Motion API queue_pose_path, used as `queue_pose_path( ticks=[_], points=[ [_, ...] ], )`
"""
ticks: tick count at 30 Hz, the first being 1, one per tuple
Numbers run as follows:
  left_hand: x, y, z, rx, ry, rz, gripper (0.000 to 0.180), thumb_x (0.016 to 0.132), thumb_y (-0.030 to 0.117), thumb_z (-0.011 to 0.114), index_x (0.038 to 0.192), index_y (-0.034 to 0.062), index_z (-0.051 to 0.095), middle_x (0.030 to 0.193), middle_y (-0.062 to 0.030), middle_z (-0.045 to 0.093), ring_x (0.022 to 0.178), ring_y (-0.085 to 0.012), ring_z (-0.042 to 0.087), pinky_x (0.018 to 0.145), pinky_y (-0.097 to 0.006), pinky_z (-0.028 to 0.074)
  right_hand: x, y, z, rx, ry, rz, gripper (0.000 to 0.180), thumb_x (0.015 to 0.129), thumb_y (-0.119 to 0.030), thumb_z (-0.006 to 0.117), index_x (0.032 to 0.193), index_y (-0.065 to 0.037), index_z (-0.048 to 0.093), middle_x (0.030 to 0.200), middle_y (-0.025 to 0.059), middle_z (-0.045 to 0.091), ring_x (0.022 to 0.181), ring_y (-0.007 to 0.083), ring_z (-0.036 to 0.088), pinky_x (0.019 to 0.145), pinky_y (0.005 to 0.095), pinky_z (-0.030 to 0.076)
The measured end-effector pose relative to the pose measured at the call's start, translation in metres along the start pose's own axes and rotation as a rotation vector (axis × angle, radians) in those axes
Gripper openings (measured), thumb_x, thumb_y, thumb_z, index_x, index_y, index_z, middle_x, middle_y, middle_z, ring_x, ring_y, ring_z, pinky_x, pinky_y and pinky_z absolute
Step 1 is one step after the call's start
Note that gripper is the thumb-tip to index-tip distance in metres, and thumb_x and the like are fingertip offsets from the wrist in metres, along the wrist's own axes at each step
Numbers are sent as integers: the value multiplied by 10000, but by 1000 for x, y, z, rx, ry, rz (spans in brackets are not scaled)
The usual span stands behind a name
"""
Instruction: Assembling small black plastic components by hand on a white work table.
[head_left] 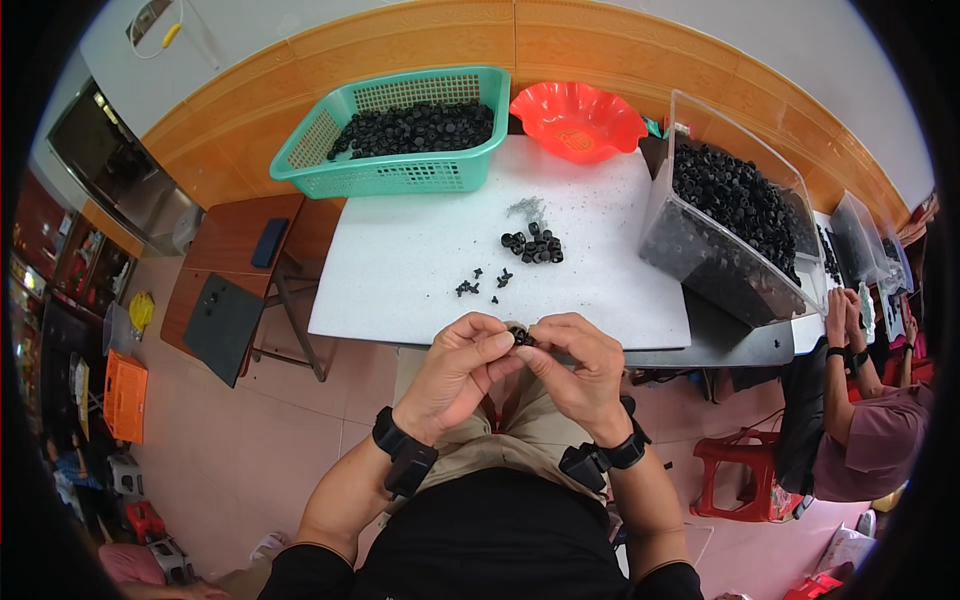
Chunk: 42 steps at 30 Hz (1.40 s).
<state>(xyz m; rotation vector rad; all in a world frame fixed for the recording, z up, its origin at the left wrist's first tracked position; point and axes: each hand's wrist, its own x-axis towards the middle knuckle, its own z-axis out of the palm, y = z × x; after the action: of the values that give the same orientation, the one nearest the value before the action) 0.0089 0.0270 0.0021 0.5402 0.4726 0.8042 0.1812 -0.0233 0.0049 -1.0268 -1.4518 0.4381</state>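
Between my fingertips, at the front edge of the white-topped table, is a small round black plastic part point(520, 337). My left hand point(462, 360) pinches it from one side, and my right hand point(574, 362) grips it from the other. Fingers hide much of its shape. Beyond my hands on the white board point(400, 270) lies a cluster of black cap-like parts point(533, 245). Nearer to me are several tiny black pieces point(468, 288). A small heap of thin silvery bits point(527, 208), too fine to name, lies just behind the cluster.
A green basket point(390, 180) of black parts stands at the back left, beside a red scalloped bowl point(580, 120). At right, a tilted clear bin point(690, 235) holds many black parts. A brown folding table point(225, 240) is at left. Another person point(870, 430) works at far right near a red stool point(735, 475).
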Motion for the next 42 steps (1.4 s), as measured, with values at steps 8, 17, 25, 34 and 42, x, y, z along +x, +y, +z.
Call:
queue_pose_path(
  ticks=[8,17,25,34,42],
  points=[
    [0,-4,-10,-110,-58,-22,192,950,22,635,1138,31,669,1042,-102,699,949,-165,696,892,-313,608,-5,3,-2,62,-13,28,202,809,35,772,998,28,701,940,132,689,792,142,663,668,241,543],
    [1,-6,-13,-106,-41,-58,208,952,21,632,1157,5,664,1051,-118,702,944,-170,700,888,-315,612,-5,2,-7,54,-43,43,194,814,37,765,997,30,701,941,130,686,788,141,662,668,242,544],
    [-1,-5,-16,-77,-45,-64,225,957,24,625,1177,-3,661,1078,-124,699,954,-169,697,889,-310,610,-2,-2,-5,4,-85,53,217,789,7,788,997,7,727,904,113,702,704,146,668,608,252,530],
    [-3,-6,-11,-13,-31,-69,220,958,31,628,1174,0,664,1084,-123,697,976,-176,693,891,-305,605,-3,-1,-7,0,-90,55,232,781,-5,802,1000,2,727,898,110,702,699,149,669,605,252,527],
    [-6,-5,-7,72,-63,-21,183,962,25,623,1140,6,660,1090,-118,692,1000,-171,685,896,-297,594,-6,-5,-8,1,-96,88,222,784,-4,796,994,-3,724,898,104,705,708,149,671,613,251,529]
  ],
)
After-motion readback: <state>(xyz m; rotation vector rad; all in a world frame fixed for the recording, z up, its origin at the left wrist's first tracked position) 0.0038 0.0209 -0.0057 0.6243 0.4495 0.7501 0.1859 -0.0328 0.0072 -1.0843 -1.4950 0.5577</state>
